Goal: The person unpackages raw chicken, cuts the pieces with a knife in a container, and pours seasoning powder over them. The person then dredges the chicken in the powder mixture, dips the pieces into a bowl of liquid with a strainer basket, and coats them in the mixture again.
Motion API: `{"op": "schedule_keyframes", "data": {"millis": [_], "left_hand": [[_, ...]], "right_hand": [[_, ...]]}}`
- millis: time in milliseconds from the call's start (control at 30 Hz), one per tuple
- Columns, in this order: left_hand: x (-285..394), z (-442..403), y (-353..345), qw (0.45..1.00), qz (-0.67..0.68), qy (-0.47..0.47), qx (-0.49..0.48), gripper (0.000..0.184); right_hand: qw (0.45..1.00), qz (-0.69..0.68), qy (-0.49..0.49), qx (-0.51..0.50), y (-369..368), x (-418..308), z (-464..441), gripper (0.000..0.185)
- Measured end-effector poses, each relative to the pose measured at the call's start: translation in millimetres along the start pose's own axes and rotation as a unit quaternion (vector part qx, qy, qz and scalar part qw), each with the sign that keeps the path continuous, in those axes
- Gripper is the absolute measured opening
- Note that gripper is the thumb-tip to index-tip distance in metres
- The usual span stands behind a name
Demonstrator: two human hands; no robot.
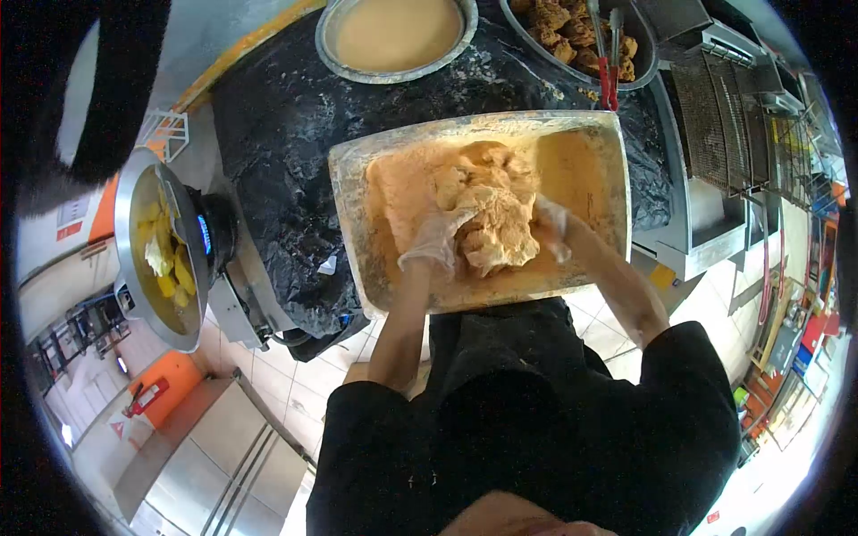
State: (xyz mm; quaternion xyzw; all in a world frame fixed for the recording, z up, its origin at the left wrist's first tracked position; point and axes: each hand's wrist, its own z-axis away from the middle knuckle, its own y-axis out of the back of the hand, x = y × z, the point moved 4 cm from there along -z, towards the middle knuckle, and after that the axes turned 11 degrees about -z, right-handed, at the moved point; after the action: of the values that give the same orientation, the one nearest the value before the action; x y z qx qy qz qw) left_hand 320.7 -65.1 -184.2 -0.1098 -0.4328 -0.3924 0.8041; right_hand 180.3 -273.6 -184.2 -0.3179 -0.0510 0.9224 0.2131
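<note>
A rectangular tub (346,234) holds orange-tan flour (572,170) and a heap of flour-coated pieces (496,223) near its middle. My left hand (436,239), in a clear glove, is at the left side of the heap, its fingers partly hidden by the pieces and flour. On the heap's right side is my right hand (552,228), also gloved, with its fingers blurred and partly covered. Whether either hand grips a piece cannot be made out.
Behind the tub stand a bowl of cloudy tan liquid (398,34) and a bowl of browned pieces (581,36) with red-handled tongs (609,80). A pan with yellow pieces (165,259) sits by a blue flame at left. Wire baskets (715,125) are at right.
</note>
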Motion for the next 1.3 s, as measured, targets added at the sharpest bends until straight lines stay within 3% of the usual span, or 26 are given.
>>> {"op": "schedule_keyframes", "data": {"millis": [33,100,133,200,233,267,333,367,433,467,500,533,600,667,767,833,900,967,1033,1067,1133,1167,1200,1233,1267,1300], "left_hand": [[-3.7,-3.8,0.4,1.000,-0.019,0.007,-0.009,0.073],[2.7,-6.3,1.6,0.978,0.061,-0.173,-0.101,0.080],[11.9,-0.5,7.4,0.905,0.157,-0.352,-0.179,0.083],[29.1,10.6,15.7,0.881,0.152,-0.426,-0.136,0.084],[47.5,28.3,21.3,0.946,0.053,-0.320,-0.017,0.082],[54.3,36.6,30.5,0.973,-0.050,-0.203,0.101,0.081],[46.0,27.3,43.7,0.979,-0.121,-0.109,0.122,0.083],[40.4,22.5,54.1,0.977,-0.155,-0.061,0.131,0.085],[31.0,11.5,74.6,0.964,-0.219,0.036,0.149,0.091],[29.7,3.4,81.9,0.952,-0.248,0.081,0.159,0.095],[29.8,-8.5,81.8,0.942,-0.283,0.173,0.058,0.087],[27.6,-18.5,83.7,0.927,-0.338,0.155,0.045,0.082],[-0.5,-37.1,82.7,0.888,-0.445,0.120,0.014,0.073],[-51.1,-56.8,61.7,0.986,-0.154,0.041,0.043,0.064],[-34.9,-48.0,32.7,0.984,0.157,0.056,0.061,0.063],[15.1,-26.1,27.0,0.973,0.210,0.081,0.045,0.062],[75.6,0.0,25.5,0.984,0.163,0.075,0.005,0.057],[111.2,32.0,23.7,0.989,0.121,0.082,-0.034,0.052],[97.3,40.6,19.8,0.986,0.099,-0.007,-0.132,0.050],[96.2,44.4,20.8,0.991,0.010,-0.088,-0.102,0.049],[99.8,54.5,18.6,0.953,-0.166,-0.249,-0.037,0.047],[92.2,55.8,25.3,0.971,-0.123,-0.204,-0.027,0.044],[62.9,49.3,32.3,0.946,-0.267,-0.183,-0.015,0.046],[16.1,36.6,38.9,0.900,-0.405,-0.160,-0.001,0.048],[-10.1,29.7,40.3,0.835,-0.533,-0.133,0.013,0.050],[-13.5,28.2,33.8,0.871,-0.481,-0.100,-0.029,0.052]], "right_hand": [[1.000,0.003,0.019,-0.021,-1.3,-2.2,-6.1,0.067],[0.999,-0.025,-0.026,-0.017,-9.9,-13.5,-5.5,0.066],[0.999,-0.003,-0.051,0.006,-20.2,-25.2,1.0,0.065],[0.967,0.187,-0.097,0.143,-51.7,-84.7,45.2,0.060],[0.954,0.287,-0.008,0.086,-39.7,-78.6,52.5,0.059],[0.978,0.203,0.048,-0.020,-24.6,-74.7,52.4,0.058],[0.990,0.113,0.058,-0.067,17.3,-78.6,45.1,0.057],[0.994,0.111,0.010,-0.009,38.1,-82.2,37.3,0.056],[0.991,-0.058,0.061,0.099,61.9,-104.1,20.9,0.047],[0.990,-0.003,0.030,0.139,72.1,-104.2,-5.2,0.045],[0.983,0.051,-0.001,0.177,81.1,-95.2,-40.1,0.043],[0.971,0.104,-0.030,0.214,76.8,-97.8,-54.4,0.041],[0.995,0.035,-0.030,0.085,42.4,-103.9,-57.1,0.045],[0.998,0.054,-0.002,-0.034,-2.6,-109.2,-73.3,0.049],[0.953,0.247,0.088,-0.152,-29.5,-88.9,-124.2,0.055],[0.879,0.413,0.148,-0.185,-34.3,-72.5,-142.4,0.058],[0.773,0.566,0.199,-0.207,-37.3,-62.8,-155.6,0.061],[0.800,0.540,0.172,-0.198,-43.1,-69.8,-122.5,0.063],[0.917,0.337,0.139,-0.159,-28.4,-101.3,-39.3,0.064],[0.948,0.233,0.156,-0.153,-6.9,-98.6,-20.2,0.064],[0.967,0.160,0.157,-0.118,60.6,-70.6,-7.1,0.062],[0.978,0.179,0.076,-0.071,74.3,-65.8,2.7,0.059],[0.981,0.195,-0.002,-0.023,82.2,-66.2,14.5,0.056],[0.960,0.244,-0.046,0.128,49.9,-91.7,52.4,0.047],[0.946,0.282,-0.036,0.157,61.3,-65.5,41.2,0.048],[0.929,0.319,-0.026,0.183,78.8,-19.1,13.9,0.050]]}}
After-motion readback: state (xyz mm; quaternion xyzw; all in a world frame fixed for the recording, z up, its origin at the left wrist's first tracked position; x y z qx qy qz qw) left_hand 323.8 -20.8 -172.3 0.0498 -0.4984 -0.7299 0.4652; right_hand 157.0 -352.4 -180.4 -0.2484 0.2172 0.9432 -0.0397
